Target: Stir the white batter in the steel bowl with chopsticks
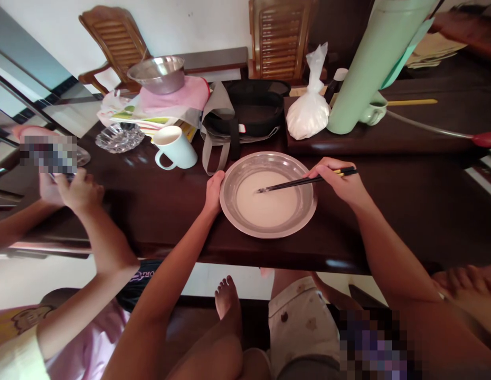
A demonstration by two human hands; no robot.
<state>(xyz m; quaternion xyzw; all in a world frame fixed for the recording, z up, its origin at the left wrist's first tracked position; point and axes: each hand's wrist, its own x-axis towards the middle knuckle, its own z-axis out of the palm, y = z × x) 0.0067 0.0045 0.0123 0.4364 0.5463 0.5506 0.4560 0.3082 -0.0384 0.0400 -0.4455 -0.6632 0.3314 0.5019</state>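
A wide metal bowl (265, 233) stands on the dark table in front of me, holding a pale, milky liquid (271, 211). My left hand (214, 191) grips the bowl's left rim, thumb on top and fingers mostly hidden behind the side. In my right hand (339, 180) is a pair of black chopsticks (289, 184) with yellow bands near the upper ends. They slant down to the left over the bowl's right rim, and their tips are in the liquid near the middle.
Behind the bowl are a white mug (181, 150), a glass dish (119, 138), a black-and-grey bag (249, 113), a tied bag of white powder (309, 113) and a tall green cylinder (364, 74). A steel basin (160, 79) sits farther back. At left, another person's hands (81, 190) hold a blurred-out object.
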